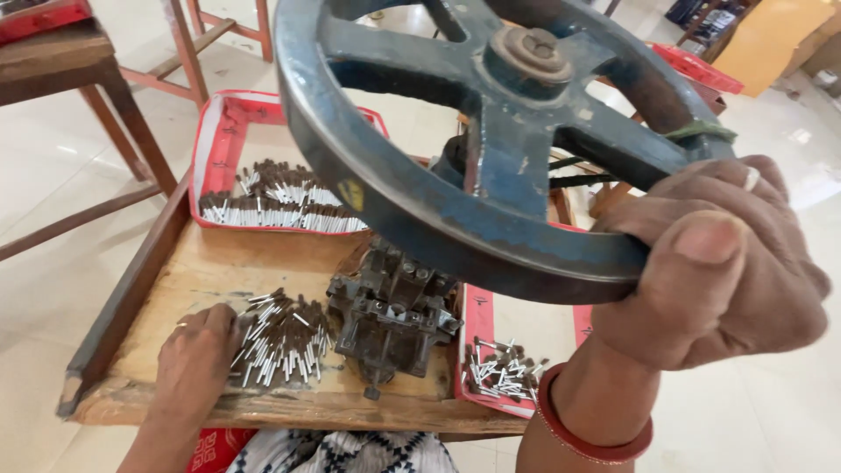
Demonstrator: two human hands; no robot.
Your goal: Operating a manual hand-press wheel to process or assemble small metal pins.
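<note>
Red bangle (585,436) circles our right wrist at the lower right, where our right hand (718,263) has its fingers wrapped tight on the rim of the big blue-painted iron handwheel (473,131). At lower left, our left hand (197,355) rests fingers together against a loose pile of small white-and-brown sticks (280,337) on the wooden worktop (201,271), beside the dark metal press block (390,315). Some sticks lie in the near red tray (477,320); many more fill the far red tray (219,131).

worn blue iron handwheel (491,166) tilted upright, small white-tipped sticks (282,337) heaped on wooden bench
</note>
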